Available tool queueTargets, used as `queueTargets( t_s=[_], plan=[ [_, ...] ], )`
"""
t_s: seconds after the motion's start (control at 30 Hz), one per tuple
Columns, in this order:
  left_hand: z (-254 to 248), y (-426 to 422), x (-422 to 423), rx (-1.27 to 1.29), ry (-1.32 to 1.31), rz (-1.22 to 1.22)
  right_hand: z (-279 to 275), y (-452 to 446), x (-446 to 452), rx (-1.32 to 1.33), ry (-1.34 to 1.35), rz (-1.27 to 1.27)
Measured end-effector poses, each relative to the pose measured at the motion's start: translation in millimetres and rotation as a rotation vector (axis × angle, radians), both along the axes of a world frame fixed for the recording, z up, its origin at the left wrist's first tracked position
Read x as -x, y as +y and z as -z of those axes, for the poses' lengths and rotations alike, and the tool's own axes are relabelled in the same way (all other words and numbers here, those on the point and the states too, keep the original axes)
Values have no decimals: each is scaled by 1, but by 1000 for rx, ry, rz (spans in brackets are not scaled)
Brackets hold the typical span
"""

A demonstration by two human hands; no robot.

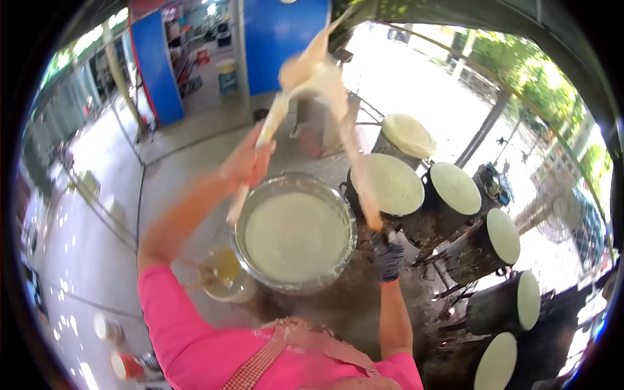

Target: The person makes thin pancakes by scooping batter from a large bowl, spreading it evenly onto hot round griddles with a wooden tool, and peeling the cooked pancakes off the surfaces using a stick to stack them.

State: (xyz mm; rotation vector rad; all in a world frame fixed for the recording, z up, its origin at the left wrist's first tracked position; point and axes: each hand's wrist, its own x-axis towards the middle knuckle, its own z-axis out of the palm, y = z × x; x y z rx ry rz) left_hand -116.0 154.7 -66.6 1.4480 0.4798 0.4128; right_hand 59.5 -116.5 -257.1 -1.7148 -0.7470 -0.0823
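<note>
My bare left hand [250,159] is closed around a pale stick [238,203] that slants up and away. My right hand [387,255], in a dark glove, grips the lower end of another long pale stick [364,185]. Beyond both hands, a blurred, floppy beige mass [315,73] hangs where the sticks come together; whether it is dough or wet cloth I cannot tell. Below and between them stands a wide metal basin [355,235] holding a creamy white batter [296,235].
On the right, several dark pots [448,255] with pale round tops curve around me, beside a fan [558,214]. A bucket [229,292] with yellowish liquid and a handled tool stands left of the basin. Farther left are a white container [107,327] and a red one [127,366].
</note>
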Motion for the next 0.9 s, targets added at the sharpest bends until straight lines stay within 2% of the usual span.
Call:
queueTargets(
  t_s=[0.03,0.07,0.13,0.17,0.23,0.27,0.33,0.37,0.43,0.47,0.5,0.57,0.6,0.63,0.7,0.77,0.83,0.9],
  plan=[
    [19,4,-1,103,35,59,15,1,2,21,13,-5],
    [45,5,0,224,97,118,57,-3,1,92,15,-22],
    [89,16,-7,703,229,246,154,-18,13,238,79,-47],
    [104,18,-10,827,289,229,157,-33,36,247,256,-27],
    [125,10,-27,1066,389,189,115,-75,67,246,574,17],
    [115,2,-38,952,396,311,100,-98,74,238,461,50],
    [88,-30,-50,746,385,577,51,-133,96,-4,522,162],
    [87,-52,-61,645,381,598,36,-151,105,-117,534,222],
    [89,-111,-83,451,344,659,29,-180,117,-140,595,332],
    [103,-135,-99,529,361,749,29,-198,126,-201,675,354],
    [128,-152,-117,612,395,848,92,-217,124,-87,584,409],
    [188,-191,-155,1417,737,1078,130,-258,167,133,566,588],
    [198,-231,-162,1417,842,1016,101,-281,199,225,618,690],
    [206,-269,-163,1396,935,939,99,-310,235,253,701,825],
    [219,-351,-151,1571,1170,1035,106,-331,306,272,857,1029],
    [253,-425,-146,1613,1309,1141,132,-342,382,243,640,1283],
    [256,-504,-116,1665,1432,1256,157,-356,460,529,689,1500],
    [245,-578,-96,1526,1523,1423,129,-364,500,849,1165,1648]
  ],
)
